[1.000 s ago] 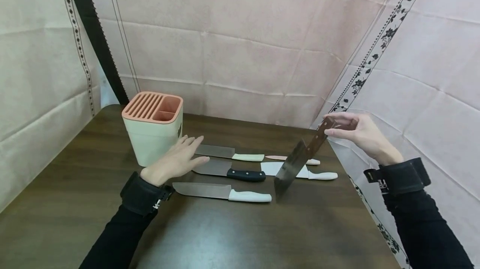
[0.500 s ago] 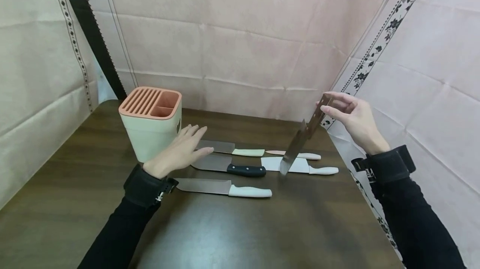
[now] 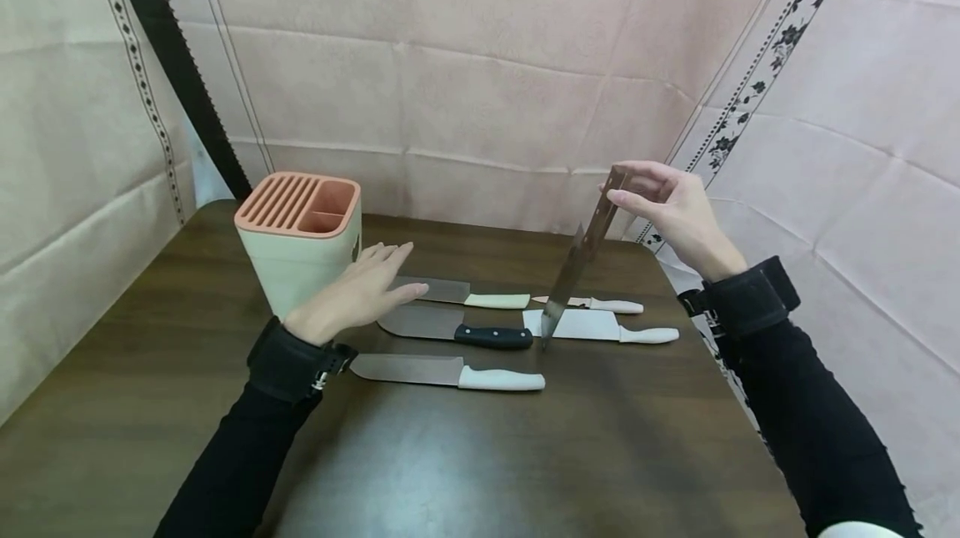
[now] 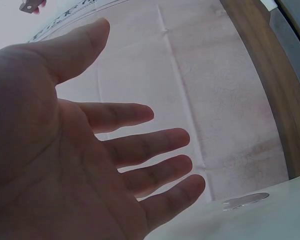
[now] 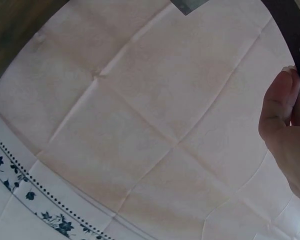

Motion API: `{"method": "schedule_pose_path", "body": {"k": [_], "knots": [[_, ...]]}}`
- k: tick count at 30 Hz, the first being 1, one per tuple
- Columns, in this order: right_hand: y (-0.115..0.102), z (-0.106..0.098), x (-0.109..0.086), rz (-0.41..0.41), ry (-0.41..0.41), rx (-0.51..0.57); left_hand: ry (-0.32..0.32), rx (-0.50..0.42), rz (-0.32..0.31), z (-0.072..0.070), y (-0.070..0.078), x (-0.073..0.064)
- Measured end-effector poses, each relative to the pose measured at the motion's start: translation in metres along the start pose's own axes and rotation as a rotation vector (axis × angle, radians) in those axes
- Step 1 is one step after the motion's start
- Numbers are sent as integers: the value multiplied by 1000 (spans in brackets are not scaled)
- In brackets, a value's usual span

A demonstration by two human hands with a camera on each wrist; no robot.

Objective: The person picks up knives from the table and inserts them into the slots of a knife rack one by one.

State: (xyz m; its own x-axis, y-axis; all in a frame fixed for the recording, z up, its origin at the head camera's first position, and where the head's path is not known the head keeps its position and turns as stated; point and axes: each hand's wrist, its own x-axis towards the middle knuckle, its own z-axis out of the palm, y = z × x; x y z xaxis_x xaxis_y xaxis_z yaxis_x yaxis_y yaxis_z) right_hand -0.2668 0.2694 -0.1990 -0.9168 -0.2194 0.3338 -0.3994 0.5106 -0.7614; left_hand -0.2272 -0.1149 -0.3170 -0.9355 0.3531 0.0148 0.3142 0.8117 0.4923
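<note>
My right hand (image 3: 667, 208) pinches the brown wooden handle of a cleaver (image 3: 564, 284) between thumb and fingers. Its blade slants downward over the row of knives, partly covering a white-bladed knife (image 3: 592, 325). In the right wrist view the cleaver's riveted handle (image 5: 291, 32) appears at the right edge, by the fingertips. My left hand (image 3: 356, 292) is spread with straight fingers beside a pale green knife holder (image 3: 292, 267) with a pink slotted top. The left wrist view shows that palm (image 4: 85, 165) bare, holding nothing. Whether it touches the holder is unclear.
Several knives lie on the brown table (image 3: 450, 455): one with a light green handle (image 3: 497, 301), one black-handled (image 3: 492, 337), a white-handled one in front (image 3: 501, 379), and a small knife (image 3: 617, 306) at right. Pale cloth (image 3: 487, 104) hangs behind the table.
My right hand has risen and moved left with the cleaver, whose blade now hangs more steeply. My left hand stays nearly in place beside the holder.
</note>
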Motion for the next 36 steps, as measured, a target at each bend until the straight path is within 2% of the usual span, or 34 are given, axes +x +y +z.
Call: {"method": "schedule_pose_path", "body": {"k": [8,18,36], "knots": [[-8,4,8,4,-17,-72,-3,-3,-8,-2,3,2],[-17,11,14,39,-33,-65,-23,5,10,-2,5,4],[-26,26,25,4,-63,-51,-28,26,22,-7,10,8]]}}
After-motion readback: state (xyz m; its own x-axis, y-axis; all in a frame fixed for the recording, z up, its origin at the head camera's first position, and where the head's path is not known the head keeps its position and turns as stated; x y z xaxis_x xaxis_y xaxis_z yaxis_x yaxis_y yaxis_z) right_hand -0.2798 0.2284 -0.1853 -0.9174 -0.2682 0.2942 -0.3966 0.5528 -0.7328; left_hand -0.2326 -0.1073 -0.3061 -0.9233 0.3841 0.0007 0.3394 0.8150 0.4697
